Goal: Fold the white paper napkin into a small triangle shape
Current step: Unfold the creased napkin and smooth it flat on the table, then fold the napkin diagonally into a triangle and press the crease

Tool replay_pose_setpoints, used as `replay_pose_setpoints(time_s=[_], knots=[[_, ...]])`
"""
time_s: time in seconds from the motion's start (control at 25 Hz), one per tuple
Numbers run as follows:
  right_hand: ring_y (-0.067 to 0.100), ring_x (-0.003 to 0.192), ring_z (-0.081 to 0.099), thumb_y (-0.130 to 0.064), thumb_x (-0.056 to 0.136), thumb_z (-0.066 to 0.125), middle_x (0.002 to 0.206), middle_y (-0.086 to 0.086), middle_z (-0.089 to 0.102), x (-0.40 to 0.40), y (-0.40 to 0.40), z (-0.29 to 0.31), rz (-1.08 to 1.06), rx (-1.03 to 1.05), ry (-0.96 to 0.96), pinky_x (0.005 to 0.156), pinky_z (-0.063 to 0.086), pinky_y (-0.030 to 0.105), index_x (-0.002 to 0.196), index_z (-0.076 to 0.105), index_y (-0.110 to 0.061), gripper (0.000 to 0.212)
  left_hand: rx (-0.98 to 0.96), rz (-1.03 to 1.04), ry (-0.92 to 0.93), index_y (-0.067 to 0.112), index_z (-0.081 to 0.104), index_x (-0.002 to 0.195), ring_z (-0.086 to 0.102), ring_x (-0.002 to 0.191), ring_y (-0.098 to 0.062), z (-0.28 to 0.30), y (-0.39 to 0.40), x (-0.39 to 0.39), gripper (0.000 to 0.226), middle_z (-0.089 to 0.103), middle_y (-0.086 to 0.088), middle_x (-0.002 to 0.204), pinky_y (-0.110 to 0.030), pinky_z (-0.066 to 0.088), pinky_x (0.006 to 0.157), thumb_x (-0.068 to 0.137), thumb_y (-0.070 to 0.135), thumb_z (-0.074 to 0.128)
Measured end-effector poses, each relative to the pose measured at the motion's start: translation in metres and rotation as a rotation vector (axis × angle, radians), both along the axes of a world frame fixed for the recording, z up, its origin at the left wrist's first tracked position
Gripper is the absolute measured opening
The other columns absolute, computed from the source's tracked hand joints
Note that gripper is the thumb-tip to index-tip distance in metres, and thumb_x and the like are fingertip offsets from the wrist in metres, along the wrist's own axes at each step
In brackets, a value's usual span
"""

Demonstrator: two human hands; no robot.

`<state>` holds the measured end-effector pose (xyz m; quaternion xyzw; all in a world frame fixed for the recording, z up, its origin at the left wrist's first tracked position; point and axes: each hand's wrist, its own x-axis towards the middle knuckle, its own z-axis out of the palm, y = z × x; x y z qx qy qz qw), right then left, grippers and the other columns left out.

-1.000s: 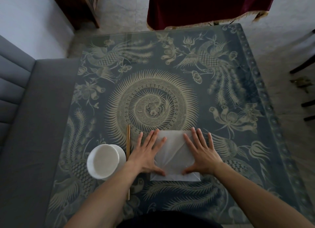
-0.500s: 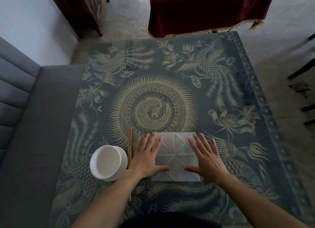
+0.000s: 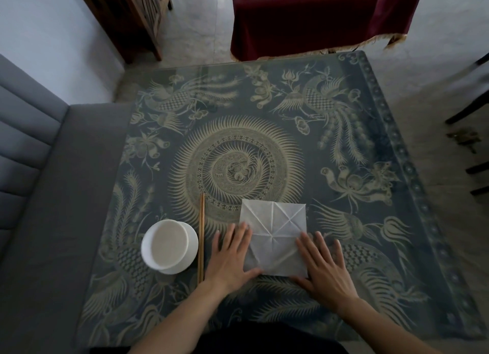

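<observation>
On a patterned table (image 3: 397,168): one white paper napkin (image 3: 275,237), one white bowl (image 3: 169,248), one pair of chopsticks (image 3: 202,237), two hands, left (image 3: 230,261) and right (image 3: 325,269). Beyond: one maroon-draped table (image 3: 317,15), one grey sofa (image 3: 39,181).

A glass-topped surface (image 3: 264,94) patterned with dark blue and pale gold birds, flowers and a central sunburst.

Near its near edge lies a creased white paper napkin (image 3: 275,232), unfolded flat into a square. Left of it a pair of wooden chopsticks (image 3: 202,237) runs near to far, and just left of those stands a white bowl (image 3: 169,246). Two hands press flat on the napkin's near corners.
</observation>
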<state>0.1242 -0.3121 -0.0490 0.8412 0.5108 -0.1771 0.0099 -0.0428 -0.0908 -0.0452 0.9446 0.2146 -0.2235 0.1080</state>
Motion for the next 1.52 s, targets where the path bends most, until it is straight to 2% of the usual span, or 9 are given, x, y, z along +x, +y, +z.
replay_pose_setpoints(time_s=[0.12, 0.2, 0.28, 0.32, 0.4, 0.56, 0.92, 1.16, 1.52], knots=[[0.032, 0.147, 0.014, -0.074, 0.088, 0.029, 0.161, 0.005, 0.021, -0.009, -0.011, -0.002, -0.046, 0.043, -0.011, 0.113, 0.009, 0.064, 0.153, 0.028, -0.016, 0.087, -0.002, -0.046, -0.023, 0.024, -0.021, 0.153, -0.030, 0.145, -0.022, 0.003, 0.006, 0.008, 0.104, -0.030, 0.006, 0.159, -0.053, -0.017, 0.116, 0.080, 0.085, 0.023], [0.033, 0.146, 0.021, -0.070, 0.091, 0.031, 0.159, 0.007, 0.027, -0.007, -0.012, -0.002, -0.028, 0.141, -0.035, 0.113, 0.013, 0.061, 0.151, 0.034, -0.018, 0.080, 0.004, -0.063, -0.098, 0.022, -0.006, 0.156, -0.019, 0.149, -0.022, 0.006, 0.006, 0.009, 0.099, -0.015, 0.005, 0.163, -0.051, -0.011, 0.118, 0.085, 0.080, 0.030], [0.033, 0.139, 0.038, -0.059, 0.094, 0.038, 0.151, 0.008, 0.043, 0.008, 0.000, 0.002, -0.025, 0.269, -0.018, 0.110, 0.028, 0.055, 0.143, 0.046, -0.020, 0.064, 0.005, -0.016, -0.259, 0.018, 0.032, 0.151, 0.022, 0.146, -0.026, 0.011, 0.003, 0.006, 0.079, 0.031, -0.001, 0.158, -0.048, 0.019, 0.119, 0.090, 0.067, 0.046], [0.033, 0.131, 0.047, -0.052, 0.094, 0.045, 0.143, 0.008, 0.052, 0.018, 0.010, 0.006, -0.040, 0.330, -0.007, 0.104, 0.038, 0.051, 0.137, 0.053, -0.020, 0.054, 0.018, 0.018, -0.338, 0.018, 0.052, 0.138, 0.044, 0.132, -0.025, 0.013, 0.001, 0.005, 0.063, 0.052, -0.001, 0.140, -0.044, 0.036, 0.109, 0.090, 0.059, 0.056], [0.031, 0.112, 0.060, -0.035, 0.091, 0.064, 0.123, 0.004, 0.064, 0.042, 0.033, 0.015, -0.080, 0.414, -0.004, 0.087, 0.048, 0.045, 0.121, 0.065, -0.021, 0.033, 0.042, 0.093, -0.432, 0.021, 0.070, 0.106, 0.059, 0.102, -0.021, 0.016, -0.003, 0.002, 0.035, 0.065, 0.004, 0.105, -0.037, 0.048, 0.084, 0.084, 0.048, 0.072], [0.031, 0.093, 0.064, -0.021, 0.076, 0.085, 0.103, 0.003, 0.070, 0.074, 0.058, 0.021, -0.027, 0.361, 0.007, 0.072, 0.053, 0.045, 0.102, 0.077, -0.022, 0.027, -0.006, 0.224, -0.392, 0.023, 0.075, 0.085, 0.058, 0.090, -0.021, 0.018, -0.010, -0.003, 0.021, 0.065, 0.008, 0.089, -0.037, 0.046, 0.073, 0.076, 0.041, 0.080], [0.033, 0.083, 0.063, -0.017, 0.075, 0.085, 0.094, 0.005, 0.070, 0.089, 0.065, 0.018, -0.032, 0.370, 0.010, 0.065, 0.050, 0.042, 0.090, 0.078, -0.017, 0.016, 0.016, 0.285, -0.378, 0.024, 0.076, 0.084, 0.060, 0.084, -0.021, 0.018, -0.017, -0.007, 0.018, 0.065, 0.007, 0.086, -0.036, 0.043, 0.069, 0.076, 0.039, 0.082], [0.031, 0.077, 0.062, -0.018, 0.072, 0.087, 0.092, 0.004, 0.069, 0.092, 0.067, 0.019, 0.006, 0.383, 0.009, 0.061, 0.049, 0.039, 0.084, 0.077, -0.018, 0.015, 0.027, 0.305, -0.373, 0.022, 0.076, 0.088, 0.059, 0.087, -0.019, 0.017, -0.019, -0.004, 0.018, 0.065, 0.006, 0.089, -0.037, 0.042, 0.075, 0.087, 0.039, 0.070], [0.031, 0.076, 0.063, -0.013, 0.069, 0.089, 0.090, 0.005, 0.068, 0.097, 0.069, 0.018, 0.021, 0.380, 0.008, 0.061, 0.052, 0.040, 0.081, 0.076, -0.018, 0.018, 0.004, 0.362, -0.360, 0.028, 0.075, 0.093, 0.058, 0.086, -0.014, 0.016, -0.016, -0.001, 0.016, 0.065, 0.009, 0.091, -0.029, 0.028, 0.072, 0.089, 0.041, 0.068]])
